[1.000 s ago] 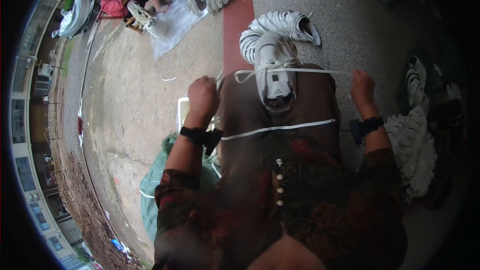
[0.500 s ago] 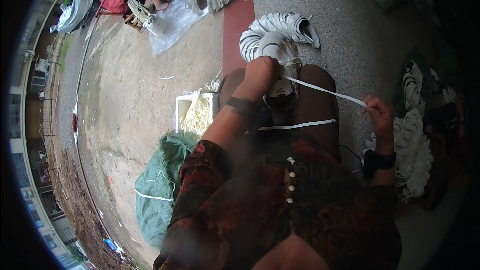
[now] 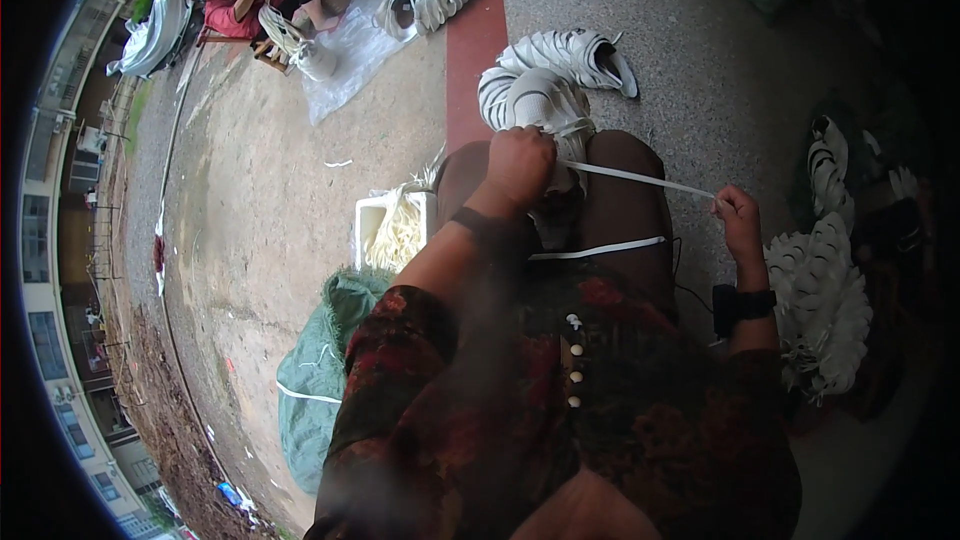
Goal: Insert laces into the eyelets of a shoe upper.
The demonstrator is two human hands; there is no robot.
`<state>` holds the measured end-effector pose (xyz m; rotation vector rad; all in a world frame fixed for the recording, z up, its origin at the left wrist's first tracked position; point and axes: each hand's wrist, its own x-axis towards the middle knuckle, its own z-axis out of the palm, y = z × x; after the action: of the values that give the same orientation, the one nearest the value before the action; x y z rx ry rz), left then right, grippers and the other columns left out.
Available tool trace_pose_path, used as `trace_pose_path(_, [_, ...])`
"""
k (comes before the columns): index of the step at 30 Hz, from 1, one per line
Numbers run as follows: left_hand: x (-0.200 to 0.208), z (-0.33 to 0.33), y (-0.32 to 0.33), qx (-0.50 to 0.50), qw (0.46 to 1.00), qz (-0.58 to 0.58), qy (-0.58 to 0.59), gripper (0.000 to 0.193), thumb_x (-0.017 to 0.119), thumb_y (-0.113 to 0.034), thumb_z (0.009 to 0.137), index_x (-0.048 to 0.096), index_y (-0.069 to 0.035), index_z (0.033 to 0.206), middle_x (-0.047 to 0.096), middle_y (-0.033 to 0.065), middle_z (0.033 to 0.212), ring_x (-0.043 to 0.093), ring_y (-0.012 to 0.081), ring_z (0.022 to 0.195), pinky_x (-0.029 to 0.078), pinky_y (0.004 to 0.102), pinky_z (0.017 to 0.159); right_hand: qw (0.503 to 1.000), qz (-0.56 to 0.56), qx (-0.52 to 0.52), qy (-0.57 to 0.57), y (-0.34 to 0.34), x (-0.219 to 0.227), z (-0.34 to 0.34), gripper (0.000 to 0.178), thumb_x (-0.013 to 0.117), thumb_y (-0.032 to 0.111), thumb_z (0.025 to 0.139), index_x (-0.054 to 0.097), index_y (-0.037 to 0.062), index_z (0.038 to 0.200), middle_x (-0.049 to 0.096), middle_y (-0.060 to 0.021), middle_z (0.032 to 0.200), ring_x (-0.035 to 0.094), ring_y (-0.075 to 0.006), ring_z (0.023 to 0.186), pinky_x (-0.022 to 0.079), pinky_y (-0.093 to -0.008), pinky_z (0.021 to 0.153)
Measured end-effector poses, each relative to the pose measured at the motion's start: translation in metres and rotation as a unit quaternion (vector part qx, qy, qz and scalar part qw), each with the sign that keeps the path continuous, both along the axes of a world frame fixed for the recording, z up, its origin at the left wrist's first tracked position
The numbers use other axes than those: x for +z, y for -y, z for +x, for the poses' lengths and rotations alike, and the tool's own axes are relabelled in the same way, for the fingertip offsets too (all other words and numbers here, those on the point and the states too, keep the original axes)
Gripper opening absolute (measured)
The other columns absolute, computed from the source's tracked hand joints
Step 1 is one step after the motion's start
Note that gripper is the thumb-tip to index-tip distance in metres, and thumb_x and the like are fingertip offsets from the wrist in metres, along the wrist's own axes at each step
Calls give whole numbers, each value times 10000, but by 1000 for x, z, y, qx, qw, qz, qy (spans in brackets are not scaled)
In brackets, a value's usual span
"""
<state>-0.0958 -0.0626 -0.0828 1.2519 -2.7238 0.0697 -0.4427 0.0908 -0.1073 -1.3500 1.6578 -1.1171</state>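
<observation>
A white-grey mesh shoe upper (image 3: 545, 100) lies across my lap between my knees. My left hand (image 3: 522, 165) is closed on it; the fingertips are hidden behind the knuckles. From beside that hand a flat white shoelace (image 3: 645, 178) runs taut to the right. My right hand (image 3: 738, 215), out past my right knee, pinches its other part between thumb and fingers. Lower on my lap, another white length of lace (image 3: 605, 249) lies loose across my thighs. Just beyond the upper, a curved row of nested white shoe uppers (image 3: 572, 52) rests on the ground.
At my left stand a white box (image 3: 366, 230) of cream laces and a green sack (image 3: 318, 380). More nested uppers (image 3: 825, 305) are piled at my right. Farther off, a person in red (image 3: 235, 10) sits beside a plastic sheet (image 3: 350, 75) with uppers on it.
My right hand has moved slightly to the left and stays on the lace, which remains taut. The left hand has shifted little on the upper.
</observation>
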Motion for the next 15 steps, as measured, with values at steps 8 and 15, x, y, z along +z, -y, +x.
trace_pose_path(8, [-37,283,-82,401,904,81,124,54,578,-83,697,626,-58,700,624,156,769,620,337,737,499,441,635,895,160,-145,-390,-58,-80,-78,73,524,78,746,517,6,741,535,-225,719,517,-451,720,406,-463,613])
trace_pose_path(15, [-83,290,-123,474,865,157,48,130,574,-181,784,630,-67,757,624,161,777,623,349,751,500,457,657,872,248,-17,-422,-72,-120,-142,153,535,131,782,610,9,836,589,-243,853,562,-429,841,443,-495,713])
